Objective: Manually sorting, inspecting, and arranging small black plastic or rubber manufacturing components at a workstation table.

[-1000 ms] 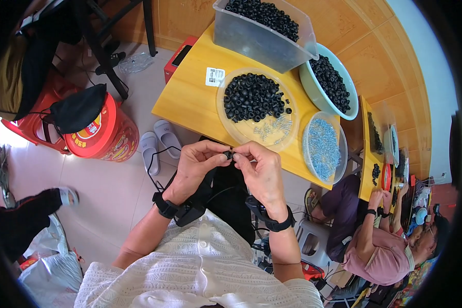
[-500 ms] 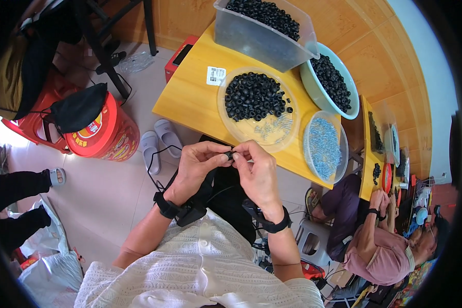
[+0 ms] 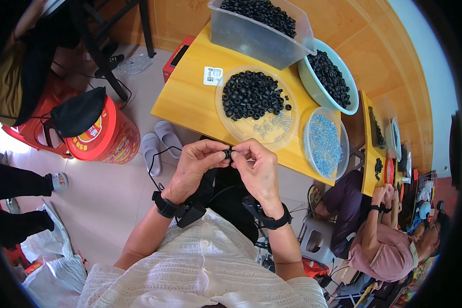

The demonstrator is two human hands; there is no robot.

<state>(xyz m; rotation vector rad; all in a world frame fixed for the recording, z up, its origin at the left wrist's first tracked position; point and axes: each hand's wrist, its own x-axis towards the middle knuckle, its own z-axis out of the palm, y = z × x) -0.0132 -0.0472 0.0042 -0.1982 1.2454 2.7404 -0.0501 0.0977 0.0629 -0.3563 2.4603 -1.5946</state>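
Between my fingertips, just off the table's near edge, is a small black ring-shaped part (image 3: 227,153). My left hand (image 3: 197,165) pinches it from the left, thumb and forefinger closed. From the other side my right hand (image 3: 255,167) has its thumb and forefinger closed at the same part; anything smaller between them is too tiny to make out. Beyond my hands lies a round clear plastic lid (image 3: 234,128) bearing a heap of black parts (image 3: 251,95) and some scattered small clear pieces (image 3: 274,126). To its right, a clear tub (image 3: 345,149) holds many tiny bluish pieces (image 3: 323,143).
On the yellow table (image 3: 182,97) stand a clear bin (image 3: 256,45) and a pale green basin (image 3: 307,82), both with black parts. A red bucket (image 3: 120,136) and slippers (image 3: 151,154) are on the floor at left. Another person (image 3: 385,249) works at a table on the right.
The black part between my fingers has turned slightly, so its round opening shows more. My hands stay nearly in place, and the view has shifted a little.
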